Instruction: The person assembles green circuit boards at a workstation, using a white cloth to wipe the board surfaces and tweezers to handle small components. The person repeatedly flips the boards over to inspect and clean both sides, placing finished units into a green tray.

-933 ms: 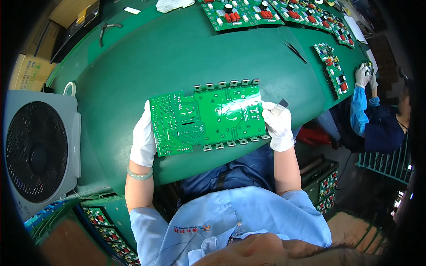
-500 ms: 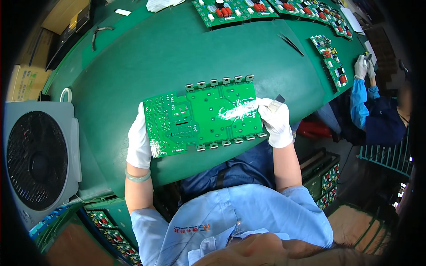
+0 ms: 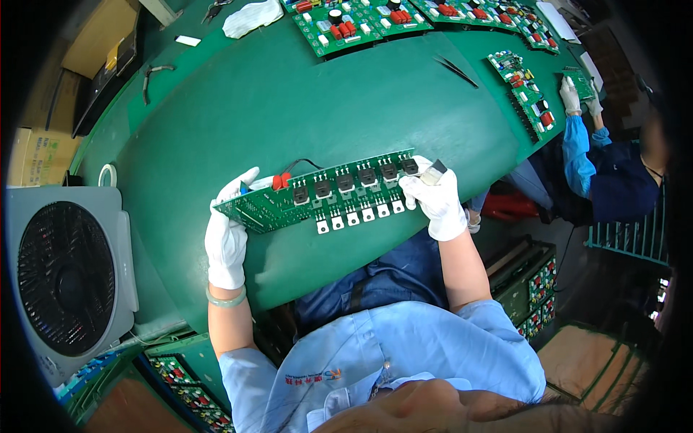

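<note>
Both of my hands wear white gloves and hold a green circuit board [image 3: 274, 206] above the table, tilted steeply on its long side. My left hand [image 3: 227, 249] is closed round its left end. My right hand [image 3: 440, 206] pinches the right end. A small flat piece with a dark tip [image 3: 435, 172] also sticks up from the right hand's fingers; its kind is unclear. Along the board run two rows of black and silver-tabbed transistors [image 3: 345, 182]. Red parts [image 3: 281, 181] and a black wire [image 3: 307, 162] show behind its upper edge near the left hand.
The green table [image 3: 289, 94] bears populated boards [image 3: 346, 29] at the back, black tweezers [image 3: 456, 71], another board [image 3: 521, 94], pliers [image 3: 153, 81] and a white cloth [image 3: 253, 18]. A grey fan [image 3: 68, 267] stands left. A co-worker's gloved hands [image 3: 570, 95] hold a board at right.
I have tipped the board from flat, solder side up, to steeply tilted, so its transistors show. The left hand's grip shifted. The co-worker's hands now hold a green board.
</note>
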`<state>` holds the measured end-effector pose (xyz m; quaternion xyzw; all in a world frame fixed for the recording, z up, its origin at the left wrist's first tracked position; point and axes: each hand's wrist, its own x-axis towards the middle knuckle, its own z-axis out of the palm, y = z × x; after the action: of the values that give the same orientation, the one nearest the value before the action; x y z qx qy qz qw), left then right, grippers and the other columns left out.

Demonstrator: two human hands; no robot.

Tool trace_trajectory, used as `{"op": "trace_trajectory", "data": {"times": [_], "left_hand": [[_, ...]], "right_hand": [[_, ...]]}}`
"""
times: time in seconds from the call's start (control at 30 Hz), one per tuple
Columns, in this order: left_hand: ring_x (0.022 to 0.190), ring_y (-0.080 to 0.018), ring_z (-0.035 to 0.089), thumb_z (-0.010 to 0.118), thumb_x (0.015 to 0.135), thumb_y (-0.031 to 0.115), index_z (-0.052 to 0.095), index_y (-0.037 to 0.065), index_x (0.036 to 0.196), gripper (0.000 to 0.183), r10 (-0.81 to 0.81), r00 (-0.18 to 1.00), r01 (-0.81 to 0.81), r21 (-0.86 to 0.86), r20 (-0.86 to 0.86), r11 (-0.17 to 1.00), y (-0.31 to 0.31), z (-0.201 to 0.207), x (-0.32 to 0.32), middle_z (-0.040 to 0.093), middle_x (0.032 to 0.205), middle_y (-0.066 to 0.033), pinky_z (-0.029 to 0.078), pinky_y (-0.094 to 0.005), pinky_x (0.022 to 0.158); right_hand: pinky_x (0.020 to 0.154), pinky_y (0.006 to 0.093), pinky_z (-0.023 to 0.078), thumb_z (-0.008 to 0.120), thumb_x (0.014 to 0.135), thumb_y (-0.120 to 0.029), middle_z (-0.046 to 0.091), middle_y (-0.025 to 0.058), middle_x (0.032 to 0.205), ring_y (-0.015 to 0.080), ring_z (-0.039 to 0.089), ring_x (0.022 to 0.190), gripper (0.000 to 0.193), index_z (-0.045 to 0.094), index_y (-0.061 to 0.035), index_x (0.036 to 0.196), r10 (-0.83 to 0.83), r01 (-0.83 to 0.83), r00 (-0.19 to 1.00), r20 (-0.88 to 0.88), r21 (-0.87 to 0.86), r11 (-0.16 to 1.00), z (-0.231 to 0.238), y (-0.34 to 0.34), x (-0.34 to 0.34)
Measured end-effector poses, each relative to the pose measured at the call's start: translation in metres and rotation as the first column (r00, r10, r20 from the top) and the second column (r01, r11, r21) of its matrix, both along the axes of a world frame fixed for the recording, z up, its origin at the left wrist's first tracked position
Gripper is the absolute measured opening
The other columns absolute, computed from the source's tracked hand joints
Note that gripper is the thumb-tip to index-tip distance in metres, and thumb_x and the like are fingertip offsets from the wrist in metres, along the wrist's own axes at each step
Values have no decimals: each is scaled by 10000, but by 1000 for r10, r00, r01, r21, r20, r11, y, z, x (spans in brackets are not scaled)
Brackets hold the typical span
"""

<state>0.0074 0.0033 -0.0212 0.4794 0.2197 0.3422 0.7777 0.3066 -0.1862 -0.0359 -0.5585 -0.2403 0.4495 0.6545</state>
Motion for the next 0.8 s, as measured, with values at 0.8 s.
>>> {"op": "trace_trajectory", "data": {"times": [0.8], "left_hand": [[1301, -258, 477, 425, 1082, 249, 435, -49, 1434, 461, 197, 974, -164, 249, -111, 954, 29, -56, -34, 445, 1479, -180, 364, -422, 1138]], "right_hand": [[487, 245, 493, 702, 905, -192, 669, 44, 828, 77, 587, 575, 351, 655, 25, 1177, 63, -60, 996, 66, -35, 998, -8, 13, -3]]}}
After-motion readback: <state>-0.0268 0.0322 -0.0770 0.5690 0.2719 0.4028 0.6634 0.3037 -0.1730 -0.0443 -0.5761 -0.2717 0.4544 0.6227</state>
